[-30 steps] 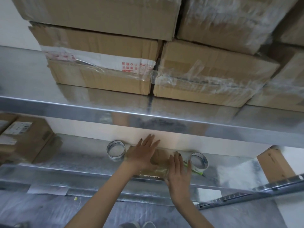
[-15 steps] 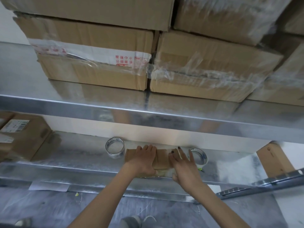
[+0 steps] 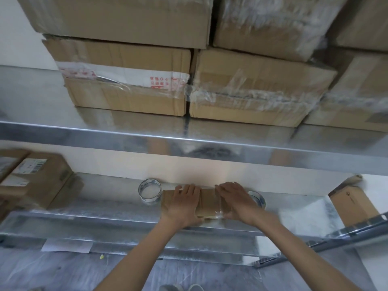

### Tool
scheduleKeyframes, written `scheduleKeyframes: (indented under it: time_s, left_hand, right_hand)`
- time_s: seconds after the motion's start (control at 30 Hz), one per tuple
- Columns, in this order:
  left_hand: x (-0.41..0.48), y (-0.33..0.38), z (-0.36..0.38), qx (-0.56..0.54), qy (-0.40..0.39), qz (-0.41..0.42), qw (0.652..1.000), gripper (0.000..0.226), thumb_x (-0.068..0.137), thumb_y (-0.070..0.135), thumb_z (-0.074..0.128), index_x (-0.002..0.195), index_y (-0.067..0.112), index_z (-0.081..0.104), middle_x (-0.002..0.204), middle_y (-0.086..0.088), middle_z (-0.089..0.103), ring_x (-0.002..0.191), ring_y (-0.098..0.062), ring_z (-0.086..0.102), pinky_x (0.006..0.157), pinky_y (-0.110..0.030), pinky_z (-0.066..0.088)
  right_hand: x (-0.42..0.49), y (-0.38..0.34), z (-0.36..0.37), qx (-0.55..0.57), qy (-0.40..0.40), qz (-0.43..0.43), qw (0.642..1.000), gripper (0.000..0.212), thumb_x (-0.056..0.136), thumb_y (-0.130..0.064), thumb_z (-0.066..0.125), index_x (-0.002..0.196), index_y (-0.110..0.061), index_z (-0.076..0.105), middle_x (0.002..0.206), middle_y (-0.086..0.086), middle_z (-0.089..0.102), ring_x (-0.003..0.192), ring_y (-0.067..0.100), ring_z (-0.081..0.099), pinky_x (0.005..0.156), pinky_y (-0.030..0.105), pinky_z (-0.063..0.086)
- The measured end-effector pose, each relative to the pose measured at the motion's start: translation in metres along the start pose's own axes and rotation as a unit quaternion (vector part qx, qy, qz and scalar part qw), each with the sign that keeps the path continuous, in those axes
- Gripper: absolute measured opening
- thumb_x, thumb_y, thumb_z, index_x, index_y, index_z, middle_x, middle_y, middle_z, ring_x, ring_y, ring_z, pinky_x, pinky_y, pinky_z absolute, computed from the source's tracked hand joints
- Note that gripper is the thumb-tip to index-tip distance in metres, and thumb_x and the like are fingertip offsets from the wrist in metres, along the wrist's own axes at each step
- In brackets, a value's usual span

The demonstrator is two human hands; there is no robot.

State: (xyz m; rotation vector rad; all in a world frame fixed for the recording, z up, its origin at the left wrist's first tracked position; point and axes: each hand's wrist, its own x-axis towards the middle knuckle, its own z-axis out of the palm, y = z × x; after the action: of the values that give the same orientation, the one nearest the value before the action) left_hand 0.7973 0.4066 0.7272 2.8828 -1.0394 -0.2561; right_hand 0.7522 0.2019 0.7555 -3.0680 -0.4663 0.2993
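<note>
A small taped cardboard box (image 3: pixel 208 203) lies on the lower metal shelf (image 3: pixel 109 203), close to its front edge. My left hand (image 3: pixel 182 205) grips the box's left half, fingers reaching over the top to the far edge and thumb at the near side. My right hand (image 3: pixel 235 201) grips the right half the same way and hides that end. A strip of clear tape shines on the box's near face.
One tape roll (image 3: pixel 149 192) stands just left of the box, another (image 3: pixel 260 200) just right, partly behind my right hand. Labelled boxes (image 3: pixel 35 181) sit far left, a box (image 3: pixel 349 203) far right. The upper shelf (image 3: pixel 189 143) carries large wrapped cartons (image 3: pixel 252 91).
My hands lay flat with fingers spread on the box a second ago. They have since curled round it, each hand taking one half.
</note>
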Motion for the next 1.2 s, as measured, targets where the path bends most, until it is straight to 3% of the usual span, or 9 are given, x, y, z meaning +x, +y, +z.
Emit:
scheduleKeyframes:
  time_s: [0.13, 0.27, 0.5, 0.6, 0.7, 0.83, 0.93, 1.1, 1.2]
  left_hand:
    - [0.010, -0.005, -0.017, -0.024, -0.044, 0.034, 0.998, 0.096, 0.071, 0.060, 0.069, 0.144, 0.013, 0.028, 0.148, -0.006, 0.029, 0.140, -0.026, 0.024, 0.116, -0.048, 0.015]
    - [0.016, -0.014, -0.035, -0.076, -0.077, 0.025, 0.994, 0.099, 0.075, 0.050, 0.074, 0.151, 0.018, 0.018, 0.158, -0.004, 0.017, 0.146, -0.022, 0.015, 0.118, -0.039, 0.014]
    - [0.014, -0.010, -0.007, -0.053, -0.132, 0.013, 0.990, 0.112, 0.066, 0.061, 0.075, 0.150, 0.013, 0.017, 0.152, -0.007, 0.026, 0.142, -0.027, 0.019, 0.119, -0.048, 0.006]
    - [0.011, -0.010, -0.005, -0.053, -0.126, 0.022, 0.990, 0.110, 0.065, 0.060, 0.075, 0.147, 0.012, 0.020, 0.147, -0.006, 0.028, 0.138, -0.028, 0.022, 0.118, -0.048, 0.009]
    - [0.010, -0.008, -0.003, -0.059, -0.103, 0.011, 0.993, 0.103, 0.066, 0.060, 0.073, 0.144, 0.014, 0.024, 0.143, -0.005, 0.031, 0.135, -0.027, 0.026, 0.116, -0.046, 0.013]
    - [0.009, -0.005, -0.003, -0.073, -0.064, -0.001, 0.995, 0.095, 0.065, 0.061, 0.072, 0.138, 0.016, 0.031, 0.133, -0.003, 0.037, 0.125, -0.025, 0.034, 0.110, -0.042, 0.021]
    - [0.003, -0.005, 0.004, -0.034, -0.024, 0.032, 0.999, 0.098, 0.061, 0.061, 0.075, 0.137, 0.014, 0.034, 0.130, -0.004, 0.041, 0.120, -0.026, 0.039, 0.108, -0.043, 0.025]
    - [-0.012, 0.004, 0.014, -0.012, 0.014, 0.009, 1.000, 0.109, 0.034, 0.077, 0.074, 0.120, 0.013, 0.057, 0.109, -0.002, 0.061, 0.100, -0.023, 0.062, 0.098, -0.048, 0.046]
    - [-0.003, 0.002, 0.001, -0.055, 0.053, 0.013, 0.997, 0.101, 0.053, 0.071, 0.070, 0.134, 0.014, 0.049, 0.128, -0.003, 0.056, 0.121, -0.024, 0.053, 0.110, -0.042, 0.032]
  right_hand:
    - [-0.013, -0.016, 0.017, -0.030, 0.082, 0.036, 0.996, 0.095, 0.046, -0.038, 0.087, 0.128, -0.004, 0.052, 0.112, 0.007, 0.057, 0.104, 0.025, 0.051, 0.096, 0.037, 0.046]
    - [-0.037, -0.045, 0.042, 0.014, 0.098, 0.078, 0.992, 0.106, 0.036, -0.040, 0.093, 0.125, -0.005, 0.047, 0.116, 0.011, 0.055, 0.108, 0.029, 0.052, 0.101, 0.043, 0.036]
    - [-0.052, -0.066, 0.073, -0.004, 0.163, 0.120, 0.979, 0.084, 0.057, 0.006, 0.074, 0.133, 0.002, 0.040, 0.128, 0.019, 0.056, 0.122, 0.034, 0.046, 0.110, 0.045, 0.024]
    - [-0.035, -0.060, 0.060, -0.017, 0.152, 0.107, 0.982, 0.056, 0.062, -0.010, 0.063, 0.117, -0.001, 0.060, 0.115, 0.015, 0.065, 0.115, 0.030, 0.058, 0.107, 0.044, 0.037]
    - [-0.016, -0.056, 0.038, -0.029, 0.054, 0.130, 0.990, 0.071, 0.037, -0.018, 0.082, 0.105, -0.001, 0.070, 0.106, 0.013, 0.070, 0.109, 0.028, 0.064, 0.092, 0.046, 0.050]
    - [-0.008, -0.047, 0.025, 0.006, -0.028, 0.129, 0.991, 0.077, 0.080, -0.015, 0.061, 0.147, -0.002, 0.026, 0.154, 0.013, 0.026, 0.145, 0.027, 0.020, 0.114, 0.052, 0.018]
    - [-0.008, -0.035, 0.020, 0.080, -0.090, 0.132, 0.984, 0.089, 0.086, -0.031, 0.061, 0.151, -0.009, 0.005, 0.159, 0.010, 0.003, 0.144, 0.034, 0.011, 0.113, 0.046, 0.025]
    - [-0.009, -0.024, 0.008, 0.070, -0.033, 0.110, 0.991, 0.088, 0.062, -0.052, 0.076, 0.131, -0.013, 0.041, 0.124, 0.004, 0.052, 0.116, 0.027, 0.047, 0.087, 0.036, 0.042]
    - [-0.012, -0.024, 0.014, 0.059, 0.056, 0.117, 0.990, 0.092, 0.036, -0.066, 0.080, 0.108, -0.015, 0.055, 0.096, -0.001, 0.062, 0.087, 0.024, 0.064, 0.067, 0.035, 0.051]
